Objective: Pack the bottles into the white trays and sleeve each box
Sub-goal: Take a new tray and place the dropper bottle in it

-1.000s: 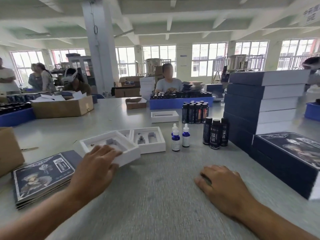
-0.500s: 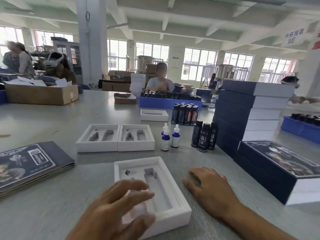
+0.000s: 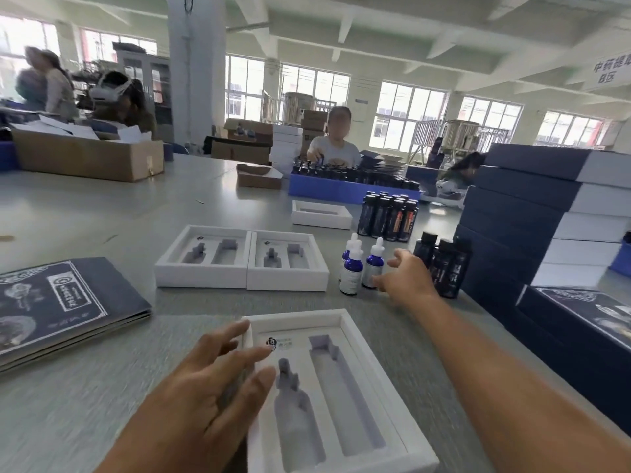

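Grey tabletop: right hand has left it, fingers spread toward dropper bottles; left hand, fingers splayed, steadies empty white tray; filling likely begins.

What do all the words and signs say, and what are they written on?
"中药提取" then "B区", cut off at the frame edge: hanging white sign near the ceiling.
Print on the near white tray: small logo, too blurred to read.
Flat sleeves at left: framed label, too blurred.
Dark bottles: pale characters, too blurred.
Dropper bottles: labels unreadable.
Sleeved box at right: ornate print, unreadable.
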Motion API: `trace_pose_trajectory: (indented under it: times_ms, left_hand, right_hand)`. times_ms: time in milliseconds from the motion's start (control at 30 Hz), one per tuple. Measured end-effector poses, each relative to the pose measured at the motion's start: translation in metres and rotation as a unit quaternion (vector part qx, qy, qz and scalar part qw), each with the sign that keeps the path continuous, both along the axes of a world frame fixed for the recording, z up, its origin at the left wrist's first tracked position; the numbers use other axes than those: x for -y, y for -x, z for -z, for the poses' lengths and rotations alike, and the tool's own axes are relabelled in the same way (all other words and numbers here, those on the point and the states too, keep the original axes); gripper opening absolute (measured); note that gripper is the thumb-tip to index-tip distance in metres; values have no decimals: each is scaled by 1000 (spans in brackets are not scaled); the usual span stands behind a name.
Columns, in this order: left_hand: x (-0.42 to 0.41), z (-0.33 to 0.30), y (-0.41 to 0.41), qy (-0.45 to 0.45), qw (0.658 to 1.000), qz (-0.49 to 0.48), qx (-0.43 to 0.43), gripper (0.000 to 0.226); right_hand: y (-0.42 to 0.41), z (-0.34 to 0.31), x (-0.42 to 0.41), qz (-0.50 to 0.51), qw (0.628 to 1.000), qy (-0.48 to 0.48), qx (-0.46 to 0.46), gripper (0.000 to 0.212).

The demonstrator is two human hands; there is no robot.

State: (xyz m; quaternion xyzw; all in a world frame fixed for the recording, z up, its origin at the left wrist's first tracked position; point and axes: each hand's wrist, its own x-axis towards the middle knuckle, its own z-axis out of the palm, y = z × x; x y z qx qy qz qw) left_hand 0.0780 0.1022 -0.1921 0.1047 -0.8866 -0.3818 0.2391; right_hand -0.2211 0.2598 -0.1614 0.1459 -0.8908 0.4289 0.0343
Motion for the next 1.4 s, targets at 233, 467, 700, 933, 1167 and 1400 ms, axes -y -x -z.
trace_pose_trajectory:
  times_ms: [233,467,700,933,1167,1400]
  left_hand:
    - [1,-1,2,4,1000,-4,18,43]
    - [4,5,0,17,995,21,99,58]
    - [4,4,-1,26,999,2,47,71]
    - [0,0,-6,53,998,-12,36,53]
    - [2,3,-3,61,997,-18,39,53]
    - [4,6,-2,52,998,-16,27,53]
  right_hand:
    - [12,6,15,1,996,65,64,25]
    - [-51,-12,-34,-36,995,60,72,22]
    - [-195,-49,-69,-224,974,-9,31,46]
    - [-251,-25,-43,-160,912,-312,-211,86]
    - [-253,-30,-58,-234,938,-237,-99,67]
    - [-250,-23,-61,-234,948,-195,-94,56]
